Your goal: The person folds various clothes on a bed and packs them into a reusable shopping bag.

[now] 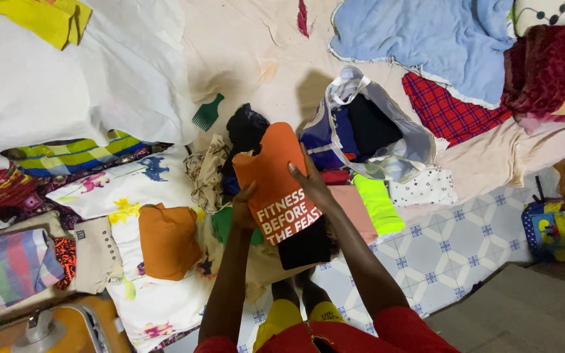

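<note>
While both hands grip the folded orange T-shirt (277,186) above the floor, left hand (243,208) fingers pinch its lower edge and right hand (314,186) fingers clamp its side; a loose pinch could let the fold fall open onto the black garment (303,245) below.

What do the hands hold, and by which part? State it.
A folded orange T-shirt: the left hand grips its left edge, the right hand its right edge.

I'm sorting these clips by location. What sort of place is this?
Probably a room in a home, with laundry being sorted. Both hands hold a folded orange shirt over clothes spread on a cream sheet, beside an open bag of clothes and a patterned tile floor.
</note>
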